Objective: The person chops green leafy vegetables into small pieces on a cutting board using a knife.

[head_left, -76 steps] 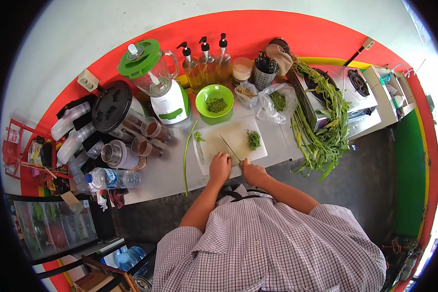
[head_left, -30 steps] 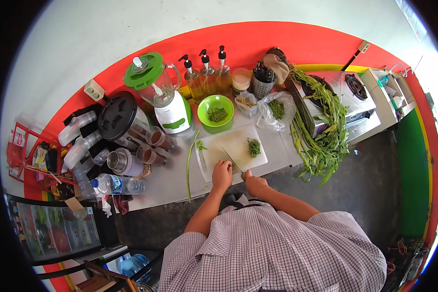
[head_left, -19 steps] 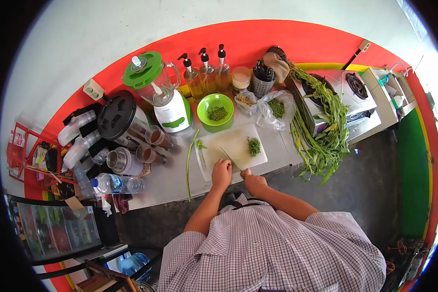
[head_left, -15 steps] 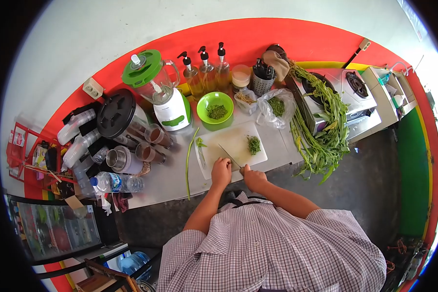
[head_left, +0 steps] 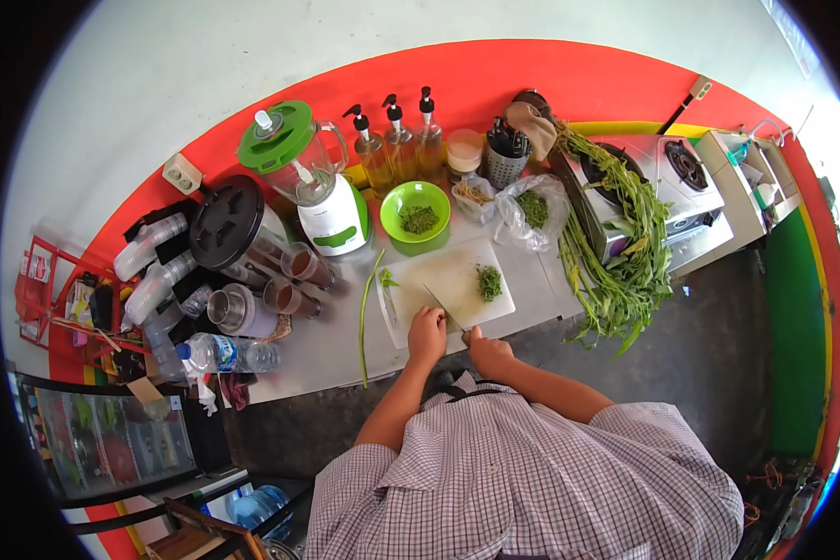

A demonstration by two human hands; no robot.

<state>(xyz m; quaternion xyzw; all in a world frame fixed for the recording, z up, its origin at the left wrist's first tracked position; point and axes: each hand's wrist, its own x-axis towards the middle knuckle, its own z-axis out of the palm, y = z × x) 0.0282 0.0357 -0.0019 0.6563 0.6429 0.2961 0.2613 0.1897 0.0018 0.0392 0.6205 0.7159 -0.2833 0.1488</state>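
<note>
A knife (head_left: 446,308) lies slantwise over the near part of the white cutting board (head_left: 453,262), its handle in my right hand (head_left: 490,354). Just left of the blade, my left hand (head_left: 427,333) is closed at the board's near edge; what its fingers hold, if anything, is hidden. Chopped greens (head_left: 489,283) form a small pile on the board's right side. At the board's left is a leafy sprig (head_left: 386,279). A long green stem (head_left: 363,322) rests on the table beside the board. Behind the board, a green bowl (head_left: 437,231) contains more chopped greens.
A blender (head_left: 331,220), pump bottles (head_left: 401,154) and a plastic bag of greens (head_left: 532,213) stand at the back. Long leafy stalks (head_left: 625,252) drape over the stove (head_left: 698,203) at right. Brown-filled cups (head_left: 289,299) and a water bottle (head_left: 229,355) are at left.
Since the earliest frame the camera view has shifted, so the table appears slightly lower. The knife's angle varies a little between frames, and both hands stay close to the board's near edge.
</note>
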